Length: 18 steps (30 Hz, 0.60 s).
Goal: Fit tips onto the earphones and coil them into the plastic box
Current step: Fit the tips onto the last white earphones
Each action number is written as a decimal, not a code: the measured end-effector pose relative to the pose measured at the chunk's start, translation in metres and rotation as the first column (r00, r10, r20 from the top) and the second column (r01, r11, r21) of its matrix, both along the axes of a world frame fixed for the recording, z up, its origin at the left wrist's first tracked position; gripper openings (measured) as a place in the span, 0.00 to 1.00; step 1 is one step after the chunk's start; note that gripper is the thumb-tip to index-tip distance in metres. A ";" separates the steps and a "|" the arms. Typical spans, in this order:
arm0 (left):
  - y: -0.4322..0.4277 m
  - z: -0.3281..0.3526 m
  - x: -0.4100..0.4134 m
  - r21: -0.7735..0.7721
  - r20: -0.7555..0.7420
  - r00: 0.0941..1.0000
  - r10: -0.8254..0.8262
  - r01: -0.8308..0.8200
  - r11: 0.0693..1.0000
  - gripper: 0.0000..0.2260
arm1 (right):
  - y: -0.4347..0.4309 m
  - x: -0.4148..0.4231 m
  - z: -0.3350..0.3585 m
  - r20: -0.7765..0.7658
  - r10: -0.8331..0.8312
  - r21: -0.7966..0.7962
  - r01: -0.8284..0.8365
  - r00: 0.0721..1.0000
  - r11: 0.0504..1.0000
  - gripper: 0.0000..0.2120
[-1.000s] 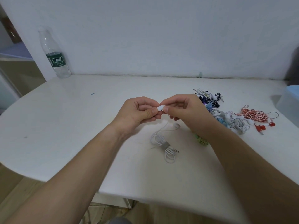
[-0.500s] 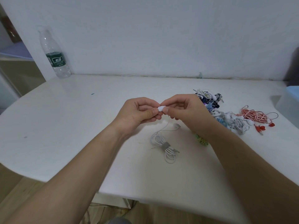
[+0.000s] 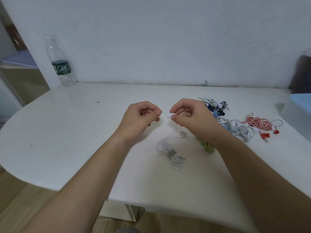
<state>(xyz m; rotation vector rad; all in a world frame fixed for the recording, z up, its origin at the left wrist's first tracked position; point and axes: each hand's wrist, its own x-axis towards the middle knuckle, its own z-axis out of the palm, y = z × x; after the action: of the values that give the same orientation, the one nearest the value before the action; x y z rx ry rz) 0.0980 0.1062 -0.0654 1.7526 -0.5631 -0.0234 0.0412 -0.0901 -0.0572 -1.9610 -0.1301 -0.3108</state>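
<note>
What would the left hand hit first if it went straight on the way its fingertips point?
Most likely the white earbud pinched by the right hand; the left hand points straight at it across a small gap, though depth is uncertain.

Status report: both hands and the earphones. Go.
Right hand pinching white earbud. Left hand curled beside it, contents unclear. Cable bundle tied on table, not boxed. Nothing in the way.
</note>
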 end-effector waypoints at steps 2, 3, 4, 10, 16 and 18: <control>0.002 0.004 0.001 0.100 0.057 0.998 0.016 -0.022 0.995 0.03 | -0.002 -0.002 0.001 -0.029 -0.034 -0.137 0.030 0.999 0.990 0.05; 0.002 0.007 0.001 0.180 0.067 0.998 -0.011 -0.001 0.984 0.04 | -0.004 -0.003 0.001 -0.047 -0.050 -0.207 0.039 0.998 0.977 0.05; 0.002 0.011 0.000 0.272 0.050 0.997 -0.053 0.037 0.962 0.05 | -0.006 -0.004 0.003 -0.068 -0.068 -0.270 0.047 0.995 0.962 0.04; -0.007 0.007 -0.020 0.740 -0.102 0.980 -0.173 0.191 0.644 0.23 | -0.008 -0.007 0.022 -0.177 -0.163 -0.531 0.045 0.971 0.846 0.04; -0.017 0.004 -0.025 0.598 -0.081 0.964 -0.254 0.251 0.761 0.12 | -0.003 -0.020 0.027 -0.164 -0.236 -0.642 0.078 0.958 0.762 0.01; -0.029 -0.001 -0.028 0.528 -0.047 0.976 -0.213 0.205 0.824 0.11 | -0.007 -0.029 0.028 -0.125 -0.252 -0.632 0.119 0.960 0.765 0.01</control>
<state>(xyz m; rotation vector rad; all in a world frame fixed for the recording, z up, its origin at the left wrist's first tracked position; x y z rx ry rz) 0.0705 0.0774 -0.0665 2.2200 -0.8142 -0.3539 0.0121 -0.0969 -0.0295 -2.6661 0.1195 -0.2051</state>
